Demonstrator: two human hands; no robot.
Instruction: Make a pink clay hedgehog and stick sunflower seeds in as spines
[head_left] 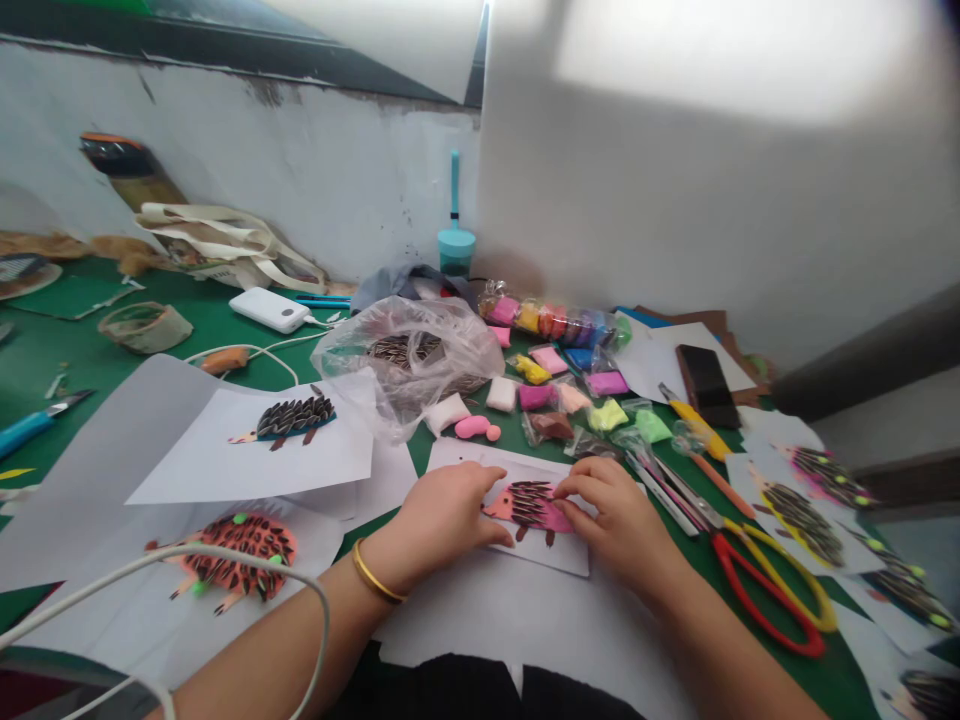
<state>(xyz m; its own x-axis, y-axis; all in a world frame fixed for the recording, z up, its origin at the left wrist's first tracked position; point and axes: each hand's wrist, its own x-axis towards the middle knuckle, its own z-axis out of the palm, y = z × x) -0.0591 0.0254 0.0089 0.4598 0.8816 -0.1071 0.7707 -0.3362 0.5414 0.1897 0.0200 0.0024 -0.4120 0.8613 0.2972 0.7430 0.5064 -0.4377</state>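
Note:
A pink clay hedgehog (556,517) lies on a small white sheet (574,557) in front of me, sunflower seeds (529,500) set as spines over its front and middle. The bare pink rear is at the right. My left hand (450,508) rests at the sheet's left side, thumb and forefinger apart around the hedgehog's head. At the rear end, my right hand (616,512) has thumb and forefinger bent together in a pinch; whatever sits between the fingertips is too small to make out. Behind the sheet stands an open plastic bag (405,360) of sunflower seeds.
Several packets of coloured clay (551,395) lie behind my hands. Scissors (772,590), tweezers (664,490) and a yellow cutter (697,428) are at the right, near a phone (707,385). Other seed hedgehogs (292,420) lie on both sides. A white cable (225,552) loops over my left forearm.

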